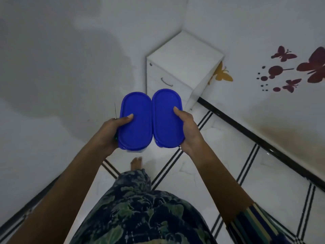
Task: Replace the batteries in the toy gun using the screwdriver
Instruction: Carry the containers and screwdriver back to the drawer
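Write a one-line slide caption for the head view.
Left hand and right hand carry blue-lidded oval plastic containers side by side; the left also holds a thin screwdriver.

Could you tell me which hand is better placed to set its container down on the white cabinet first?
Probably the right hand: it holds only the right container, while the left hand grips the screwdriver along with the left container; the white cabinet stands ahead, slightly right.

One head-worn wide-angle camera, tilted steeply down, left hand (111, 132) and right hand (190, 132) near, facing a corner cabinet (184, 55), floor (223, 136) beneath
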A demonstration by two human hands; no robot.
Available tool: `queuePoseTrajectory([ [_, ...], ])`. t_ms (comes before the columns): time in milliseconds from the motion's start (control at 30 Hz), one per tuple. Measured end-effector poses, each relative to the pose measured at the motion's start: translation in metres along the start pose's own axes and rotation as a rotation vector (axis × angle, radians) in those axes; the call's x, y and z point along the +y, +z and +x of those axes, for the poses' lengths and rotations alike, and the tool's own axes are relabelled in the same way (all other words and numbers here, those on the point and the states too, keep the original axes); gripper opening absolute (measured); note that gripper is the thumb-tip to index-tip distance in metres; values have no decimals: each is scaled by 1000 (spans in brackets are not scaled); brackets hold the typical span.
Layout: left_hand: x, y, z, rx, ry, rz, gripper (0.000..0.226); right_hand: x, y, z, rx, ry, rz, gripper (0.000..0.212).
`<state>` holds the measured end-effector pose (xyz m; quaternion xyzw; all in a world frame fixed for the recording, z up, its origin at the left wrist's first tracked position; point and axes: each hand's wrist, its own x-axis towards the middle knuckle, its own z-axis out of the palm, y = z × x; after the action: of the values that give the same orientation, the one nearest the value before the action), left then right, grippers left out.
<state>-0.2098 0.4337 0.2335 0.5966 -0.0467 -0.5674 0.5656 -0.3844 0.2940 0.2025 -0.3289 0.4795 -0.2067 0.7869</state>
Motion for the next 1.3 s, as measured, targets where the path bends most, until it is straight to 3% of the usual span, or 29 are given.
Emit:
queuePoseTrajectory([
  [133, 67, 6, 89, -84, -36, 78, 69, -42, 21, 72, 78, 3, 103, 66],
  [500, 165, 60, 256, -198, -47, 197, 59, -133, 28, 206, 184, 2, 154, 71],
  [733, 158, 66, 353, -95, -65, 168, 54, -152, 15, 304, 199, 55, 66, 67],
  [867, 143, 55, 417, 8, -93, 152, 53, -135, 12, 364, 221, 85, 57, 76],
  [967, 127, 45, 458, 99, -107, 166, 63, -118, 9, 399, 226, 107, 21, 66],
  [1100, 105, 30, 505, 124, -154, 144, 59, -89, 7, 445, 247, 98, -16, 64],
  [1233, 85, 10, 543, 112, -152, 137, 89, -65, 3, 486, 224, 60, -50, 60],
  [1300, 76, 2, 557, 94, -165, 99, 90, -58, -3, 501, 186, 35, -98, 56],
])
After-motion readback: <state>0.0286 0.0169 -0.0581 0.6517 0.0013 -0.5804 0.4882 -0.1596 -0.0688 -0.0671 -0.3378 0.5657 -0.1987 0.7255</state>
